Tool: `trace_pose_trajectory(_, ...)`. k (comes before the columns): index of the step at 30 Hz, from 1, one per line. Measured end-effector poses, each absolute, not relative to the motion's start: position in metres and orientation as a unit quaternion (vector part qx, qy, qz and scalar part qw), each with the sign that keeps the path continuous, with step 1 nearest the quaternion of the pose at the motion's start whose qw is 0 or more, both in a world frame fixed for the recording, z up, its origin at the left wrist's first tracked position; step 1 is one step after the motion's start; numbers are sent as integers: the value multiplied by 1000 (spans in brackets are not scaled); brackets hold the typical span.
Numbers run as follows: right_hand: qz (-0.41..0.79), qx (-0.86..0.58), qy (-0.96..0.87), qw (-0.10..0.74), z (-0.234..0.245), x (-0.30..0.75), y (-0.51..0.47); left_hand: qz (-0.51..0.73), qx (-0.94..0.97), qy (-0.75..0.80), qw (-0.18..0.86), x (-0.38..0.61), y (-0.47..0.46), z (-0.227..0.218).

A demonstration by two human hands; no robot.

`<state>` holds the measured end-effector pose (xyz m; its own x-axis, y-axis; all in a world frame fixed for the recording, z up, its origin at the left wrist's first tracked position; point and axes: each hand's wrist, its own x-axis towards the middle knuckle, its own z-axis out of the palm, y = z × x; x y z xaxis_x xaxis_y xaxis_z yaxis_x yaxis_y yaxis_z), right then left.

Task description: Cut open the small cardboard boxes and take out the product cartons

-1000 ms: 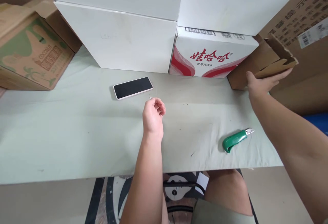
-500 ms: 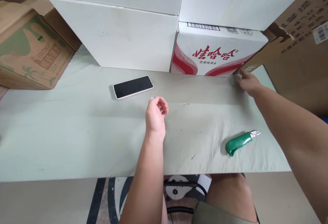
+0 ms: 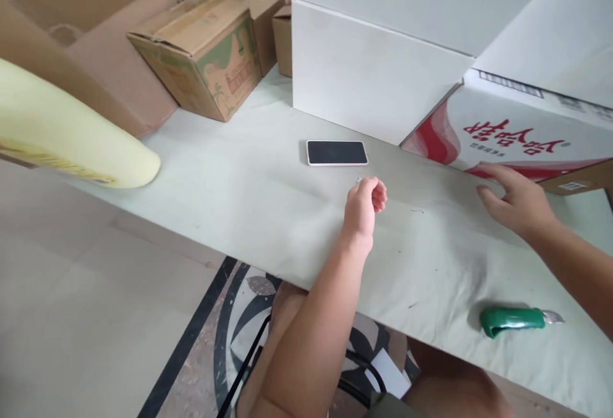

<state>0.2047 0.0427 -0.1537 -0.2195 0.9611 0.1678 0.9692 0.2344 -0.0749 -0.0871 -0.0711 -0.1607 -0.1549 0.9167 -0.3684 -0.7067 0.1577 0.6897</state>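
Observation:
My left hand (image 3: 364, 209) rests on the pale green cloth, its fingers curled inward. A tiny whitish bit (image 3: 359, 180) peeks out beyond its knuckles; what the fingers hold is hidden. Just behind that hand lies a phone (image 3: 336, 153) with a dark screen and a light rim. My right hand (image 3: 520, 200) hovers at the right, thumb and fingers apart, with nothing in it. It is near the white and red carton (image 3: 512, 134) and overlaps its lower edge in view. Nearer to me, a green-handled utility knife (image 3: 514, 320) lies with its blade pointing right.
White boxes (image 3: 364, 64) are stacked along the back of the cloth-covered table (image 3: 230, 179). A brown coconut carton (image 3: 211, 54) stands at the back left, beside a larger cardboard box (image 3: 96, 35). A pale yellow roll (image 3: 76, 127) juts in from the left.
The view has turned left, bringing the yellow roll and large box into sight. My right hand has come away from the carton's right corner toward the middle. The left hand stays curled.

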Motion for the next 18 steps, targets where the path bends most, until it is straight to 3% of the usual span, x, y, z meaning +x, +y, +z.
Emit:
trace_pose_trajectory(4,13,-532,-837,130,-133,119,45,653,87,403,635,-111,-76,-159)
trace_pose_trajectory(9,-36,-368,-927,66,-117,22,58,686,61,372,622,-151,-86,-157)
trace_pose_trajectory(18,-87,-260,-962,3,-101,-192,68,736,-37,350,578,-227,-101,-162)
